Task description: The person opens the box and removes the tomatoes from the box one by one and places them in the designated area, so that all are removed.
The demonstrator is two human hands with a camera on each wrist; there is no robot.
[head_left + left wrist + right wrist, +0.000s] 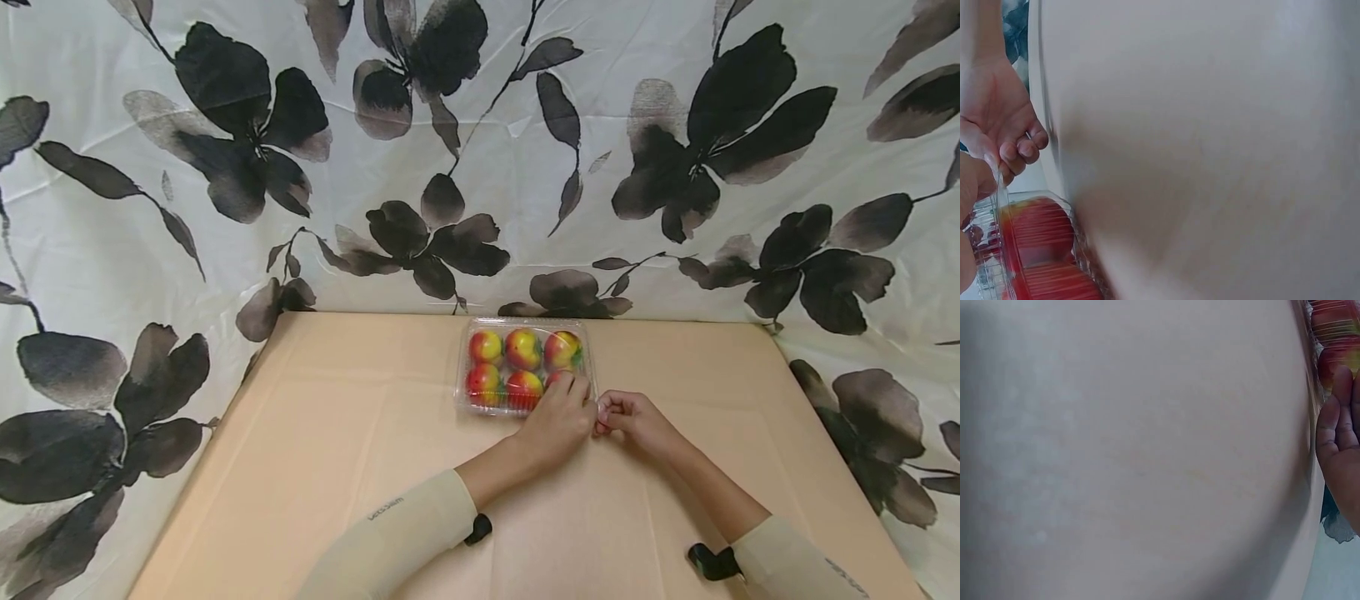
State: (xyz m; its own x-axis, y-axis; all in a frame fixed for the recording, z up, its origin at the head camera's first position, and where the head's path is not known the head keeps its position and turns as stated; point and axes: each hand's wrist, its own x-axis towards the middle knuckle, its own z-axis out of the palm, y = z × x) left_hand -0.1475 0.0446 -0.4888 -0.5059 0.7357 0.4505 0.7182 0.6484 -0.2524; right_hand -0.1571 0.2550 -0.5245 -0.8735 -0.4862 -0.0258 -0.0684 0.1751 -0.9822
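- While a floral-printed white cloth [540, 208] formed the backdrop, the tan tabletop [337, 400] spread beneath the work, faintly creased.
- Near the tabletop's far edge, the clear plastic clamshell container [462, 358] lay flat with its lid [542, 372] over the contents. Filling looked finished; whether the lid was fastened all round could not be told.
- At the container's near right corner, the left hand [558, 423] reached its fingers over the lid, its thumb by the edge, apparently grasping that corner.
- Just beside it, the right hand [633, 418] pinched clear plastic between thumb and fingertip.
- Inside, six red-and-yellow apple-like fruits [522, 350] sat in two rows of three, one partly covered by the left hand.
- Smallest of all, the pinched plastic edge [1001, 190] seemed the part left to settle; the views did not show whether it was being pressed shut or prised apart.
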